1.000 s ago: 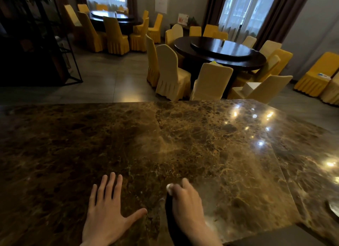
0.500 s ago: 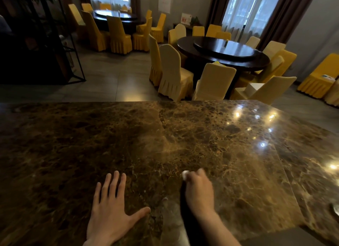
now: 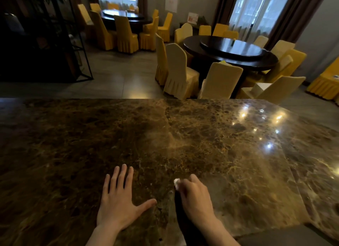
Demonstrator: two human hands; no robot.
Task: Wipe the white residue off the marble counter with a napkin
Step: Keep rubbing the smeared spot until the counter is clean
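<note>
The brown marble counter (image 3: 183, 135) fills the lower half of the head view. My right hand (image 3: 196, 196) presses down on it near the front middle, fingers closed over a small white napkin (image 3: 176, 181); only a bit of it shows at the fingertips. My left hand (image 3: 119, 200) lies flat on the marble to the left, palm down, fingers spread, holding nothing. A faint whitish haze (image 3: 172, 141) streaks the marble beyond my hands, and a pale smear (image 3: 211, 181) lies beside my right hand.
The counter's far edge (image 3: 128, 98) runs across the view; its front right corner (image 3: 304, 225) drops off. Beyond stand a dark round dining table (image 3: 231, 53) ringed by yellow-covered chairs (image 3: 179, 71), and a black metal shelf frame (image 3: 78, 44) at left.
My right hand slid forward and right with the napkin, then back toward me and slightly left. My left hand stays flat in the same spot.
</note>
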